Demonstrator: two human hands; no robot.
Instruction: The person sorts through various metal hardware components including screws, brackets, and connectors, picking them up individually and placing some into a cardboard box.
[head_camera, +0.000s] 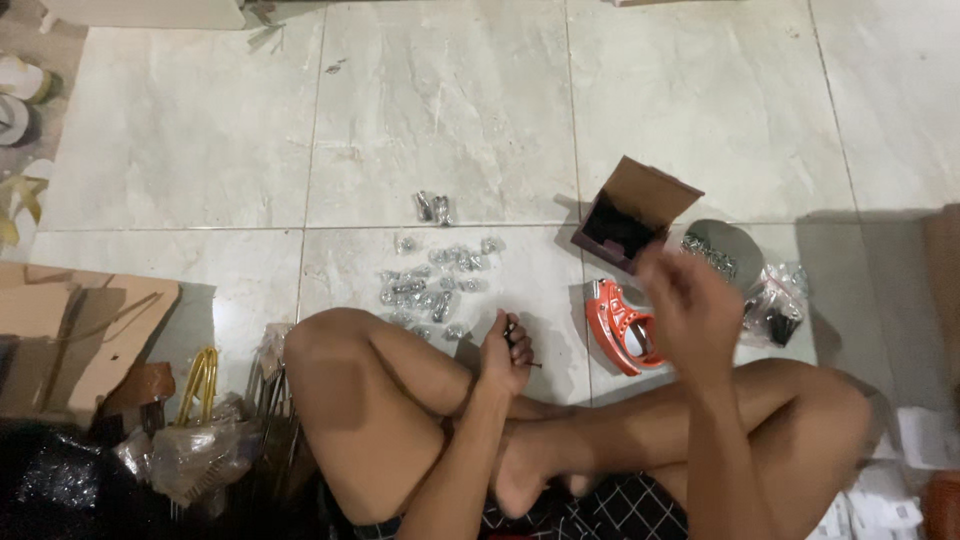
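Many little wrapped silver parts (432, 283) lie done on the floor. The left hand (505, 355) grips small dark pieces (521, 345). The right hand (690, 310) is blurry; I cannot tell its grip.

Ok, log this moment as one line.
left hand: shut on small dark part | right hand: raised, blurred | metal fittings: on floor | orange tape dispenser: beside box

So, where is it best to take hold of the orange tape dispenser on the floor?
Probably by the open loop of the orange tape dispenser, coming from above. It lies flat on the tile floor, so the curved frame faces up with gaps for fingers. The right hand hovers just over it; the left hand is already closed on small dark items.
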